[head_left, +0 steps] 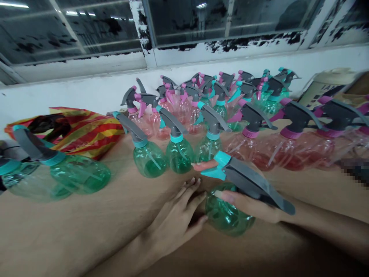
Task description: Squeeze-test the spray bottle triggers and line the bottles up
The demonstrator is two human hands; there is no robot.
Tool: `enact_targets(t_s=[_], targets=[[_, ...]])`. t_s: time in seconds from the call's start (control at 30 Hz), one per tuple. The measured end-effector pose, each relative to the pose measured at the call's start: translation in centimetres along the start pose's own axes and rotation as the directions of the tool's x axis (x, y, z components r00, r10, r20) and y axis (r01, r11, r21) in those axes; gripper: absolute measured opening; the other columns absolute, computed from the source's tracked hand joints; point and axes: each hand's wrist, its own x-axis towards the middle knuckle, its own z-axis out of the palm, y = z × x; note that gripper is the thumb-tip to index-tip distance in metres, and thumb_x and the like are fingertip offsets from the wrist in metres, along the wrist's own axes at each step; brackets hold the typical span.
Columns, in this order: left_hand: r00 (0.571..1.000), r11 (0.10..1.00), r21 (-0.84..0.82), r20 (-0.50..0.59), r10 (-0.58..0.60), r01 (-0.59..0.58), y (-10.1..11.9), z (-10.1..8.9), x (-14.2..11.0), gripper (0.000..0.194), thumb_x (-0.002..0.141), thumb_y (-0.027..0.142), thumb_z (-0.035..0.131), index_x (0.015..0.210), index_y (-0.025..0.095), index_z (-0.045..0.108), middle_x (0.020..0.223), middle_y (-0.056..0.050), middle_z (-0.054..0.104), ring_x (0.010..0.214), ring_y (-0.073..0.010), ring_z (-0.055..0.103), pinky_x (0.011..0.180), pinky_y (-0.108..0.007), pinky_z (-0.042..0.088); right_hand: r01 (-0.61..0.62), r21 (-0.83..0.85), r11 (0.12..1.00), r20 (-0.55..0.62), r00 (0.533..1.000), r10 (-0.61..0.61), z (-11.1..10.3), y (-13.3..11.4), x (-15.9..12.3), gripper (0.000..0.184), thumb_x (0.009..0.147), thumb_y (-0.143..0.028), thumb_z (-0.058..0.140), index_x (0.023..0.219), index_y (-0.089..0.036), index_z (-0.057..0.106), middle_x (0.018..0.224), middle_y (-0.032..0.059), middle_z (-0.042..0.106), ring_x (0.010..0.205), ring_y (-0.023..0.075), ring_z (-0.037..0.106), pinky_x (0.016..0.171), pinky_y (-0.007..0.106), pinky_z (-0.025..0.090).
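Observation:
A green spray bottle with a grey and turquoise trigger head stands near the front of the table. My right hand is closed round its neck, the thumb across the near side and a finger showing beyond the turquoise trigger. The other fingers are hidden behind the bottle. My left hand is just left of it with fingers stretched out, low over the table; the fingertips are close to the bottle, and I cannot tell whether they touch it. Just beyond my hands stands another green spray bottle, in a row with others like it.
Several pink spray bottles line the right, with more pink and green ones crowded behind. Further green bottles stand at the left, by a red and yellow striped bag. A white container sits at the back right, below the windows.

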Motion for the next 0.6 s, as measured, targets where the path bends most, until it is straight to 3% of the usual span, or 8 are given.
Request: enact_targets(t_s=[0.4, 0.5, 0.6], targets=[[1.0, 1.0, -0.026, 0.0, -0.003, 0.003, 0.17, -0.2, 0.06, 0.05, 0.09, 0.036, 0.06, 0.135, 0.017, 0.048, 0.148, -0.014, 0.047, 0.137, -0.0326, 0.043, 0.109, -0.05, 0.042, -0.004, -0.017, 1.0, -0.016, 1.0, 0.004, -0.14, -0.33, 0.11, 0.035, 0.084, -0.031, 0.066, 0.119, -0.031, 0.064, 0.096, 0.0016, 0.069, 0.077, 0.019, 0.067, 0.071, 0.034, 0.057], [0.999, 0.997, -0.07, -0.016, -0.028, 0.027, 0.08, 0.04, 0.11, 0.052, 0.088, 0.032, 0.061, 0.136, 0.016, 0.046, 0.149, -0.014, 0.046, 0.137, -0.0319, 0.043, 0.109, -0.048, 0.043, -0.005, -0.017, 1.0, -0.02, 1.0, 0.005, 0.0, -0.49, 0.13, 0.022, 0.085, -0.029, 0.063, 0.107, -0.031, 0.065, 0.095, 0.0011, 0.069, 0.08, 0.0193, 0.067, 0.072, 0.034, 0.057], [0.999, 0.993, -0.116, -0.037, -0.03, 0.025, -0.25, 0.4, 0.16, 0.049, 0.09, 0.022, 0.056, 0.137, 0.016, 0.045, 0.147, -0.013, 0.048, 0.136, -0.0296, 0.045, 0.109, -0.047, 0.044, -0.026, -0.053, 0.998, -0.042, 0.999, 0.024, 0.24, -0.33, 0.07, 0.001, 0.087, -0.029, 0.061, 0.086, -0.029, 0.062, 0.079, -0.0007, 0.065, 0.074, 0.0183, 0.066, 0.069, 0.034, 0.057]])
